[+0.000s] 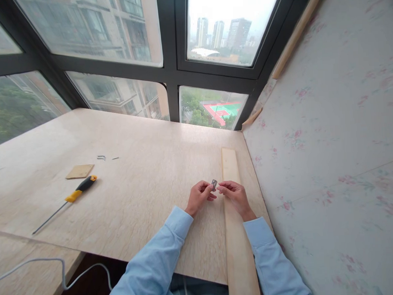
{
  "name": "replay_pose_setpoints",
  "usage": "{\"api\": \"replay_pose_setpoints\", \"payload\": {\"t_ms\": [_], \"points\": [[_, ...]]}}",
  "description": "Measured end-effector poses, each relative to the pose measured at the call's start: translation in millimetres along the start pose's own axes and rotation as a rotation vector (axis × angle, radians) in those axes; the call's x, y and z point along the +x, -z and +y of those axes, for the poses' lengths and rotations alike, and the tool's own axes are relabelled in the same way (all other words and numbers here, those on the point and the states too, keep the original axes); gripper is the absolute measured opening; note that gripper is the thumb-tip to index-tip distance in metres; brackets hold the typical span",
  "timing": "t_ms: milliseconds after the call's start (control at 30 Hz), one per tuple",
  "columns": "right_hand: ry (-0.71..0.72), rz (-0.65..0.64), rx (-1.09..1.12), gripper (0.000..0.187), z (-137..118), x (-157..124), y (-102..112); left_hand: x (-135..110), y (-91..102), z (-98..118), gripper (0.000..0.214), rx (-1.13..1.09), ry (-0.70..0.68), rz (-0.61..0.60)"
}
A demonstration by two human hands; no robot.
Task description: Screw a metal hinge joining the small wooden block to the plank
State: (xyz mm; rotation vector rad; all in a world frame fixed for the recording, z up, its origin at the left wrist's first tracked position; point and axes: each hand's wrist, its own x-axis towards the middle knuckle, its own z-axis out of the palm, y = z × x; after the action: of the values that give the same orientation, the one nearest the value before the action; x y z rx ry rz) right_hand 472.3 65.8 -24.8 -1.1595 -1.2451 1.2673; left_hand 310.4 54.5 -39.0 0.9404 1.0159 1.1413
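Between the thumb and fingers of my left hand is a small shiny metal piece, flat and hinge-like. My right hand is pinched close beside it, above a long pale wooden board. Whatever those right fingertips hold is too small to make out. The board lies lengthwise along the right side of the marble-patterned tabletop, its near end reaching past the front edge.
To the left lie a yellow-and-black screwdriver, a thin wooden piece, and several small metal bits. A white cable runs across the lower left. Dark-framed windows border the back; a floral wall rises at right.
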Motion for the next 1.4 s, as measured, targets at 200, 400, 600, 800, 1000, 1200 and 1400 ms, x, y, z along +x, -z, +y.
{"api": "replay_pose_setpoints", "payload": {"t_ms": [200,400,600,800,1000,1200,1400], "points": [[0.010,-0.074,-0.051,0.026,1.9,-2.2,-1.6,-0.8,-1.0,0.1,0.042,0.039,-0.019,-0.020],[0.032,-0.042,-0.004,0.032,5.7,-2.2,-3.0,-2.9,-1.7,3.0,0.038,0.062,-0.023,-0.025],[0.061,-0.037,-0.056,0.038,9.2,-2.1,-3.5,-2.7,0.5,1.1,0.041,0.057,-0.031,-0.020],[0.086,-0.065,-0.059,0.032,13.7,-1.1,-0.9,-0.6,4.0,-3.9,0.046,0.041,-0.043,-0.044],[0.066,-0.040,-0.026,0.031,12.6,-0.6,-0.2,-0.3,4.6,-4.6,0.050,0.028,-0.044,-0.066],[0.081,0.006,-0.003,0.037,11.9,-0.2,3.9,-1.3,5.8,-1.6,0.058,-0.006,-0.011,-0.098],[0.099,-0.009,-0.141,0.038,18.1,1.1,17.8,7.4,-6.7,4.4,0.046,-0.031,0.086,0.005]]}}
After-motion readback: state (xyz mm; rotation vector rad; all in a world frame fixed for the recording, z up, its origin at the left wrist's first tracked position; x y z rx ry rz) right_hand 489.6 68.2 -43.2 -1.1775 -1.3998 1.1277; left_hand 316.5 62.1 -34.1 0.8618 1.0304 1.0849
